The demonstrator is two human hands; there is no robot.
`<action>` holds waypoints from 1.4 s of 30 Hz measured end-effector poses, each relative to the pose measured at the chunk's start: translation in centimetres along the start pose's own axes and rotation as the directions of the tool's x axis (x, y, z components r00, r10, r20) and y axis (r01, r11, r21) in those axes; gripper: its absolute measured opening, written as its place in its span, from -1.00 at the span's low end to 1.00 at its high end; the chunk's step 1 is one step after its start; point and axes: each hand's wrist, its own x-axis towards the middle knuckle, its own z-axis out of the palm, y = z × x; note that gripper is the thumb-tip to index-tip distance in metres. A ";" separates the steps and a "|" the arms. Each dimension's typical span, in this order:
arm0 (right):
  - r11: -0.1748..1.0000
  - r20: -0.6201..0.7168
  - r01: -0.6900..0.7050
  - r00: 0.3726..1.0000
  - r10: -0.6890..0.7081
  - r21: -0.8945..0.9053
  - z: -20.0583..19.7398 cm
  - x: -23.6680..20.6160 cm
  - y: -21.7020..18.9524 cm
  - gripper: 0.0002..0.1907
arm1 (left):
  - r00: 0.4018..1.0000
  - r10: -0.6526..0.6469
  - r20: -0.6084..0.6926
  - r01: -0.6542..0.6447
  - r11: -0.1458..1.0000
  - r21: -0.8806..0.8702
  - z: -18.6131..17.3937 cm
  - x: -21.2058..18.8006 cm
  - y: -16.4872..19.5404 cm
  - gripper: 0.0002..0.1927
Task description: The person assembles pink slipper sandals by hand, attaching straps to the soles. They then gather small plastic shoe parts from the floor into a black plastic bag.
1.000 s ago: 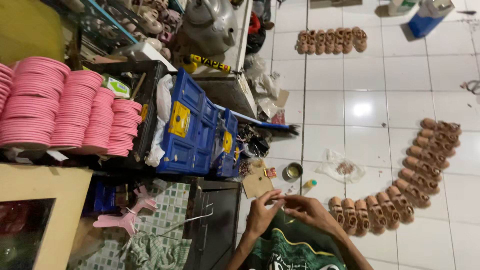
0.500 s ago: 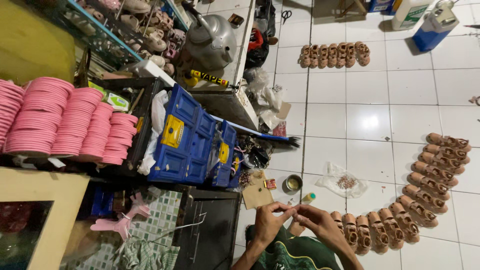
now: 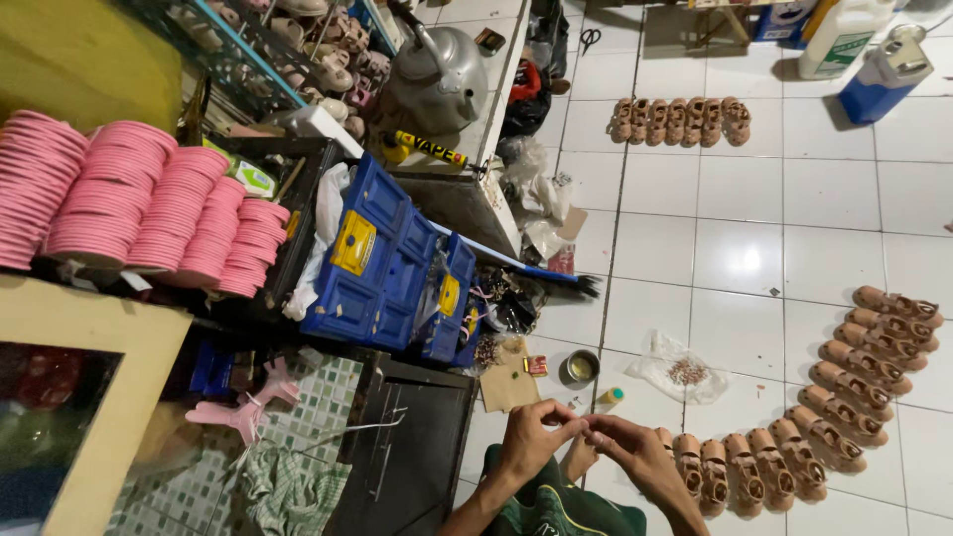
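My left hand (image 3: 534, 437) and my right hand (image 3: 632, 449) meet low in the view, fingertips pinched together on something too small to make out. Just right of them a curved row of tan sandals (image 3: 806, 417) lies on the white tile floor. A small round tin (image 3: 579, 368), a little yellow-capped bottle (image 3: 611, 396) and a piece of brown card (image 3: 508, 380) sit just beyond my hands. A clear plastic bag of small brown bits (image 3: 684, 370) lies near the tin.
Stacks of pink soles (image 3: 149, 208) stand at the left above a yellow table (image 3: 94, 397). Blue plastic organiser cases (image 3: 392, 268) lean by a dark cabinet (image 3: 412, 447). Another sandal row (image 3: 680, 119), a metal kettle (image 3: 437, 69) and two jugs (image 3: 864, 45) lie farther off.
The view has dipped and shifted slightly, bringing more of the far floor into sight. My hands stay together in front of me, fingers working at the same spot.
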 end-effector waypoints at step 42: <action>0.972 0.170 -0.095 0.976 0.133 -0.214 12.4 13.9 -6.9 -0.51 | 0.750 0.348 -0.563 0.366 0.491 0.791 -36.2 10.5 -6.7 -0.54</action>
